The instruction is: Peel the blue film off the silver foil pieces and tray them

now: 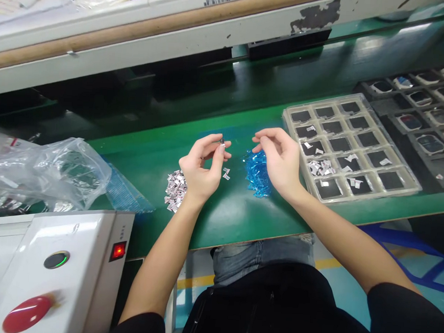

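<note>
Tiny silvery piece pinched at the fingertips of the left hand, just above the green counter, near centre of view. Likely feather-light, thin and foil-like, easily bent or dropped; best taken by its edges with fingertip pads, not squeezed flat. Left hand curled, thumb and forefinger closed on that piece, remaining fingers loosely folded. Right hand at 3 o'clock from the left, well apart from it, fingers half bent and pointing towards the left hand, thumb and forefinger close together; cannot tell whether anything sits between them. Under the right hand, at 6 o'clock from its fingertips, a heap of blue film strips, probably soft, slippery and static-prone. At 7 o'clock from the left hand, beside the wrist, a pile of small silvery pieces; two loose pieces between the hands on the counter. At 3 o'clock from the right hand, touching distance, a clear compartment tray with a few similar pieces in some pockets. Far at 9 o'clock, a crumpled plastic bag; at 7 o'clock, a white machine with a lit red switch.
</note>
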`<state>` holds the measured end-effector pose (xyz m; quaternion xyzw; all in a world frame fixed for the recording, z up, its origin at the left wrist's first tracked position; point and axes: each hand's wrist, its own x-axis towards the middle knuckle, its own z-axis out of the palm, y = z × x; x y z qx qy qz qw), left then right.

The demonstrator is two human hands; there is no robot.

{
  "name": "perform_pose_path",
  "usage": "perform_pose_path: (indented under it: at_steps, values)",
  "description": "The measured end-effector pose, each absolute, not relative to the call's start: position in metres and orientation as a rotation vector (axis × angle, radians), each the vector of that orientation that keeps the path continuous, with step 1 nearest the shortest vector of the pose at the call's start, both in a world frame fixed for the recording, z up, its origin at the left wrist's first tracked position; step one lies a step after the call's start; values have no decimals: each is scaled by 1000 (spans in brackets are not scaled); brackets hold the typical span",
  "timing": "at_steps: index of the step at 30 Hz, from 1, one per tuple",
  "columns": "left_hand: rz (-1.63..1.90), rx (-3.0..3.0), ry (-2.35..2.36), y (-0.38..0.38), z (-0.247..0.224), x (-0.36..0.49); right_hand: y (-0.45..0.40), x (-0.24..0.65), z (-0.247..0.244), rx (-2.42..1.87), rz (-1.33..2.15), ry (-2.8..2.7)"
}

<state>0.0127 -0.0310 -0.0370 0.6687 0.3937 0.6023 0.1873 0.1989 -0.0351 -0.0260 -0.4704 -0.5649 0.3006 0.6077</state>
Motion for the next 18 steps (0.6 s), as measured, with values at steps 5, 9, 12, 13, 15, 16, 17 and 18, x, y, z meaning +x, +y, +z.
perform_pose_path:
  at_steps: [5, 9, 12, 13, 15, 16, 17, 18]
  values:
    - [1710, 1898, 1102, -30, -36, 11, -42, 193, -39, -1152, 314, -1962]
    - [1740, 1897, 1073, -31, -35, 10, -50, 184, -51, -1130, -22, -2410]
    - [1703, 1953, 1092, -31, -37, 8, -51, 180, -57, -1116, -79, -2495]
    - [1681, 1980, 1106, -31, -38, 7, -52, 179, -57, -1116, -78, -2507]
    - [1633, 2018, 1129, -32, -38, 7, -52, 179, -58, -1127, -68, -2518]
    - [1606, 2029, 1130, -33, -38, 7, -53, 179, -58, -1132, -64, -2520]
    - [1574, 2043, 1121, -34, -35, 7, -54, 179, -59, -1133, -63, -2519]
    - [1533, 2072, 1103, -35, -32, 9, -54, 178, -60, -1131, -63, -2515]
